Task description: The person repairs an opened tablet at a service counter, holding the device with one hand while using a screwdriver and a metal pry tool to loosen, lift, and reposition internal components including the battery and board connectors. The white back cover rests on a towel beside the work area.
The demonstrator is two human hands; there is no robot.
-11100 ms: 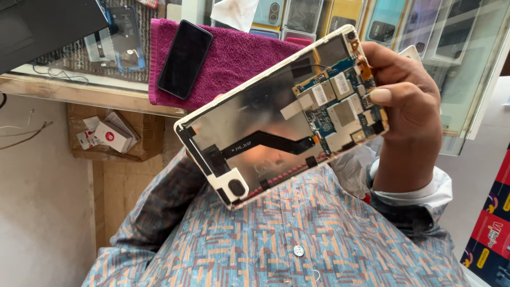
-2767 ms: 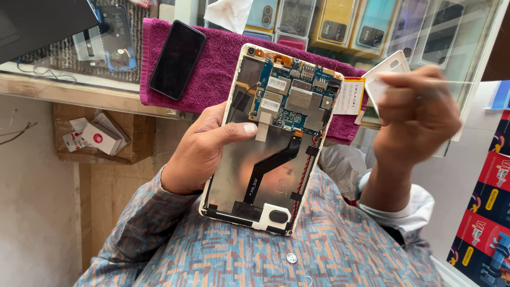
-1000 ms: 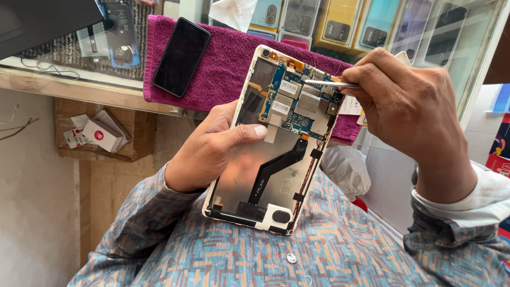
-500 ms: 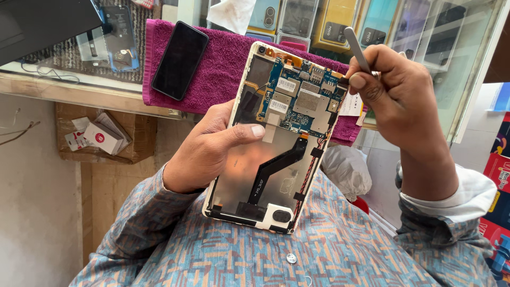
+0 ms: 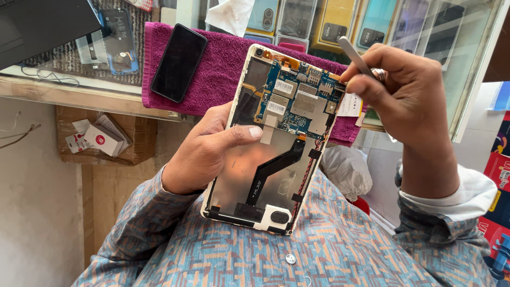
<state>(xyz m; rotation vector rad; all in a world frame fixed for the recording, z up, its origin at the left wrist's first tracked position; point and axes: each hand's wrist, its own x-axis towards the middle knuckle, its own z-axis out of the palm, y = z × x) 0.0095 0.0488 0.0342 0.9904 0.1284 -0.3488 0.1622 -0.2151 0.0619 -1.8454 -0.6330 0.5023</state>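
Note:
My left hand (image 5: 210, 151) grips an opened tablet (image 5: 273, 141) from behind, thumb across its bare metal plate. The back cover is off: a blue circuit board fills the upper part and a black flex cable runs down the middle. My right hand (image 5: 404, 90) is closed around metal tweezers (image 5: 355, 55), whose upper end sticks out above my fingers. The hand sits at the tablet's upper right edge, next to the circuit board. The tweezer tips are hidden behind my fingers.
A black phone (image 5: 179, 62) lies face up on a magenta towel (image 5: 223, 74) on the glass counter (image 5: 79, 95). Boxed phones show under the glass. A dark laptop corner (image 5: 42, 24) is at the top left. Small cards lie on a brown shelf (image 5: 101, 138) below.
My right hand lifted the tweezers off the circuit board and drew back to the tablet's upper right edge. The tablet and my left hand stayed nearly still.

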